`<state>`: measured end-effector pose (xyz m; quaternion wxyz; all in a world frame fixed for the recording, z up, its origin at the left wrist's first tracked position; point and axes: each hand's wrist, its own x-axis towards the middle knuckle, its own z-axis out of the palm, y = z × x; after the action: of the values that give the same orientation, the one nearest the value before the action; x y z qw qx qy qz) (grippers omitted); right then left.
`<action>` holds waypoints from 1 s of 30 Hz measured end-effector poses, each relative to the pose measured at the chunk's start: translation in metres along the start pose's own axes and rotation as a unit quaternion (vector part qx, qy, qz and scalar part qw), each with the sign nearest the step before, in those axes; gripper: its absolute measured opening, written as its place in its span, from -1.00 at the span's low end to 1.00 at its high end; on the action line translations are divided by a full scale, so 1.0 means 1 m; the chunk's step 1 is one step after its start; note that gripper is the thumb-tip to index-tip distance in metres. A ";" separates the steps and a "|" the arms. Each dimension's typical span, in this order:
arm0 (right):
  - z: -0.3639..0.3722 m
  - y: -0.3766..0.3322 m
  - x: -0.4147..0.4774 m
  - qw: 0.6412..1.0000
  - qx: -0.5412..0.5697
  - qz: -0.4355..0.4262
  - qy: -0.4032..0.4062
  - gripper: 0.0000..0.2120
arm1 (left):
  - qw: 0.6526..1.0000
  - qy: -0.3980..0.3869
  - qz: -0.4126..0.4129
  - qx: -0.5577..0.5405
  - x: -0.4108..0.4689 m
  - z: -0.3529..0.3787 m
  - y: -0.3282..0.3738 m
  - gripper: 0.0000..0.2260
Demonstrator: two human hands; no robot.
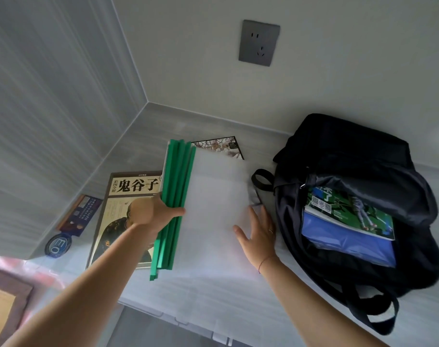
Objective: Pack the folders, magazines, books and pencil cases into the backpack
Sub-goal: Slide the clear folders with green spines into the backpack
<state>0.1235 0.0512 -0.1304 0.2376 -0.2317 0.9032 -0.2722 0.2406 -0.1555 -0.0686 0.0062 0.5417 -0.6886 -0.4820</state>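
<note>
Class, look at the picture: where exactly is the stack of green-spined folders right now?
The folders are mid-frame on the counter, between the book on the left and the backpack on the right, with the left hand gripping their spines and the right hand at their other edge.

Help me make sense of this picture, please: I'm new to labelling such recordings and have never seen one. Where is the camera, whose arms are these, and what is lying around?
There is no machine here. The single picture comes from a wide-angle camera worn on a person's head, looking forward and down, so the two bare arms are that person's own. The left hand has its grip on the green spines of a stack of clear folders; the right hand lies open and flat against the stack's other edge. Everything sits on a pale counter in a corner, under a wall socket. Left of the folders lies a book with a painted cover, and behind them a magazine peeks out. At the far left are a smaller book and a round blue item I cannot identify. On the right, the open black backpack already holds a green magazine and something blue.
</note>
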 end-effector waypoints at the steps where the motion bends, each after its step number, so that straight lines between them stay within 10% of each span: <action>1: 0.000 -0.001 0.000 1.000 0.011 0.003 0.002 -0.35 | 1.000 0.012 0.002 0.002 0.000 -0.009 -0.001 -0.70; 10: 0.001 -0.024 0.009 0.986 0.163 0.032 0.013 -0.32 | 0.992 -0.016 -0.085 -0.089 0.007 -0.032 -0.015 -0.79; 17: -0.002 -0.033 0.016 0.939 0.329 0.102 0.003 -0.34 | 0.987 -0.009 -0.116 -0.109 0.007 -0.018 -0.014 -0.44; 21: -0.004 -0.027 0.016 0.919 0.369 0.140 -0.004 -0.38 | 0.997 0.020 -0.076 -0.030 0.001 -0.008 -0.013 -0.42; 30: -0.036 -0.033 0.011 0.874 0.470 0.118 -0.033 -0.83 | 0.967 -0.129 0.035 -0.216 -0.017 -0.035 -0.019 -0.53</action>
<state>0.1048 0.0344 -0.0872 0.3784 0.0063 0.6811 -0.6268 0.2807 -0.1645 -0.0538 0.0511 0.4363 -0.5816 -0.6846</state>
